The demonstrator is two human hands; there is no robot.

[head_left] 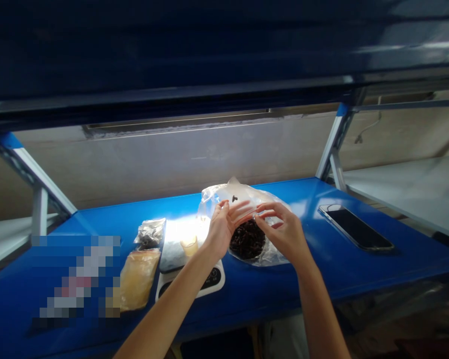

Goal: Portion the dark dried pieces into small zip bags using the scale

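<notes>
Left hand (pixel 221 229) and right hand (pixel 286 233) both pinch the top edge of the clear soft plastic bag of dark dried pieces (pixel 247 197), resting midway along the blue table (pixel 322 279). It looks light, floppy, slippery; the rim seems the surest hold.

Harsh glare bleaches a spot on the blue table (pixel 307 279). The shelf (pixel 209 45) overhead sits dark and motion-smeared; a left patch is pixelated.
</notes>
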